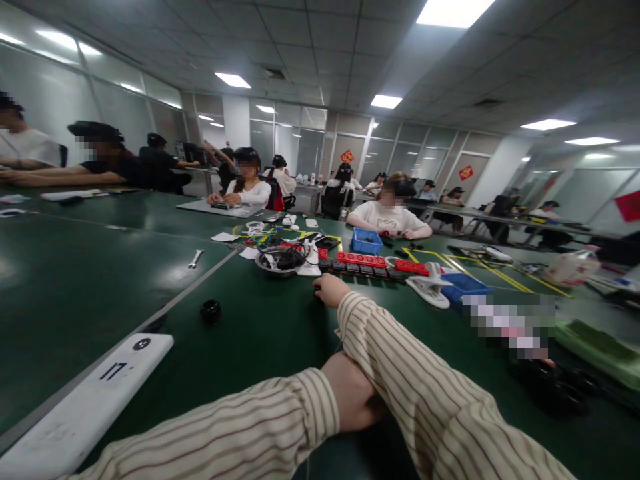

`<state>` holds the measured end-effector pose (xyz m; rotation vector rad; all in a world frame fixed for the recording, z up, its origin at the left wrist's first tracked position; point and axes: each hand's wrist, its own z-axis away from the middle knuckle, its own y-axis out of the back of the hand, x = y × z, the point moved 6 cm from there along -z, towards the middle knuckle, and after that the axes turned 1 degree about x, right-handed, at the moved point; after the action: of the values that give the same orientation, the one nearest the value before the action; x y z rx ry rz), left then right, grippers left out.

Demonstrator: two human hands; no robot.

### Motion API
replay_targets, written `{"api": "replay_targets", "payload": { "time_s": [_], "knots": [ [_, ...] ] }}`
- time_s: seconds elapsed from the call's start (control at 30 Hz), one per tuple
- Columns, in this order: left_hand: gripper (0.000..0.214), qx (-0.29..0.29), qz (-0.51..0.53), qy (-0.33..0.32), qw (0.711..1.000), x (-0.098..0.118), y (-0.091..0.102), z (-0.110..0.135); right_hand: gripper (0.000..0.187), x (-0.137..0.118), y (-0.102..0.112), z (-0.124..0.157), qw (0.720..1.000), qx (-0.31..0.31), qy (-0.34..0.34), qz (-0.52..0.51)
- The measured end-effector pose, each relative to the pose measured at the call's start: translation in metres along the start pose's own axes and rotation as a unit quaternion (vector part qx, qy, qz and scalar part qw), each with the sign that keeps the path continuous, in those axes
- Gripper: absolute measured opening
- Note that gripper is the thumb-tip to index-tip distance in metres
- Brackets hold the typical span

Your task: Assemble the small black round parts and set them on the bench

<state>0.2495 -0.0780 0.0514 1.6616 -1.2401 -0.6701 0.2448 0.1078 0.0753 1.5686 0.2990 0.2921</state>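
My right hand (331,291) reaches forward over the dark green table (260,347), its fingers curled at a small dark thing that I cannot make out. Below it, my left hand (353,393) lies partly under the right sleeve, and its fingers are hidden. Just beyond the right hand stands a white clip-like stand (310,261). To its left is a metal bowl (280,271) with black cables in it. A row of red blocks (363,259) with black blocks in front runs off to the right. A black round piece (211,311) sits to the left of my hands.
A white slab marked 17 (100,393) lies at the near left, and a wrench (195,259) farther off. Right of the row are a white clip (431,291), a blue bin (465,287) and a green tray (600,347). A co-worker (387,217) sits across the table.
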Motion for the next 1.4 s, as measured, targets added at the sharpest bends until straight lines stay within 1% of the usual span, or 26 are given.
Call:
{"api": "replay_targets", "payload": {
  "time_s": [0.07,0.13,0.17,0.23,0.3,0.33,0.37,0.4,0.47,0.53,0.57,0.6,0.67,0.73,0.83,0.9,0.97,1.0,1.07,1.17,1.23,1.27,1.3,1.33,1.4],
  "knots": [
    [0.020,0.006,0.001,-0.014,1.000,0.007,0.001,-0.001,0.023,0.040,0.002,0.034,0.999,0.019,-0.036,-0.007],
    [0.020,0.035,0.005,0.010,0.999,0.005,0.006,-0.002,0.023,0.073,0.003,0.076,0.997,0.044,-0.060,-0.017],
    [0.020,0.045,0.015,0.035,0.998,0.001,0.009,-0.002,0.024,0.086,0.002,0.100,0.996,0.059,-0.066,-0.022],
    [0.020,0.044,0.047,0.071,0.995,-0.004,0.010,-0.001,0.026,0.102,-0.003,0.149,0.992,0.093,-0.074,-0.031],
    [0.018,0.033,0.072,0.093,0.993,-0.006,0.006,0.000,0.030,0.107,-0.009,0.196,0.988,0.128,-0.074,-0.041],
    [0.019,0.033,0.079,0.105,0.991,-0.007,0.003,0.000,0.030,0.103,-0.009,0.217,0.982,0.169,-0.049,-0.064],
    [0.026,0.037,0.083,0.117,0.989,-0.007,-0.001,0.001,0.029,0.097,-0.010,0.235,0.977,0.192,-0.020,-0.087],
    [0.035,0.041,0.084,0.129,0.987,-0.006,-0.006,0.002,0.029,0.091,-0.012,0.249,0.975,0.198,0.002,-0.104],
    [0.056,0.043,0.084,0.152,0.984,-0.004,-0.017,0.002,0.029,0.075,-0.012,0.268,0.970,0.204,0.044,-0.124],
    [0.069,0.033,0.094,0.163,0.982,0.000,-0.029,-0.002,0.031,0.060,-0.012,0.276,0.968,0.197,0.076,-0.137],
    [0.069,0.025,0.105,0.163,0.981,0.002,-0.034,-0.005,0.033,0.054,-0.012,0.276,0.967,0.193,0.090,-0.142],
    [0.062,0.013,0.119,0.161,0.980,0.005,-0.038,-0.010,0.034,0.049,-0.012,0.274,0.965,0.190,0.100,-0.148],
    [0.042,-0.010,0.143,0.164,0.976,0.008,-0.044,-0.020,0.036,0.045,-0.013,0.267,0.960,0.197,0.108,-0.166],
    [0.031,-0.020,0.158,0.178,0.971,0.006,-0.046,-0.028,0.036,0.044,-0.015,0.259,0.954,0.216,0.110,-0.176],
    [0.033,-0.022,0.190,0.180,0.965,-0.003,-0.044,-0.037,0.041,0.047,-0.014,0.248,0.943,0.259,0.107,-0.177],
    [0.034,-0.039,0.215,0.161,0.963,-0.009,-0.044,-0.040,0.047,0.051,-0.012,0.244,0.936,0.286,0.088,-0.183],
    [0.036,-0.071,0.235,0.134,0.960,-0.014,-0.044,-0.042,0.043,0.054,-0.010,0.244,0.933,0.293,0.082,-0.194],
    [0.037,-0.088,0.243,0.120,0.959,-0.016,-0.044,-0.042,0.037,0.053,-0.010,0.244,0.931,0.288,0.098,-0.202],
    [0.038,-0.112,0.253,0.094,0.956,-0.019,-0.044,-0.042,0.022,0.046,-0.010,0.246,0.922,0.271,0.173,-0.216],
    [0.036,-0.118,0.259,0.067,0.956,-0.021,-0.043,-0.042,0.013,0.034,-0.016,0.253,0.895,0.232,0.318,-0.211],
    [0.040,-0.118,0.266,0.058,0.955,-0.022,-0.043,-0.042,0.010,0.030,-0.023,0.257,0.885,0.206,0.369,-0.194],
    [0.041,-0.119,0.267,0.055,0.955,-0.023,-0.043,-0.041,0.011,0.029,-0.025,0.259,0.882,0.207,0.377,-0.191],
    [0.042,-0.120,0.268,0.053,0.954,-0.023,-0.043,-0.040,0.012,0.030,-0.024,0.261,0.879,0.224,0.372,-0.195],
    [0.042,-0.121,0.267,0.052,0.954,-0.023,-0.043,-0.039,0.014,0.032,-0.020,0.262,0.876,0.255,0.353,-0.208],
    [0.040,-0.118,0.263,0.052,0.956,-0.024,-0.044,-0.038,0.027,0.041,-0.009,0.263,0.869,0.328,0.275,-0.247]
  ]
}}
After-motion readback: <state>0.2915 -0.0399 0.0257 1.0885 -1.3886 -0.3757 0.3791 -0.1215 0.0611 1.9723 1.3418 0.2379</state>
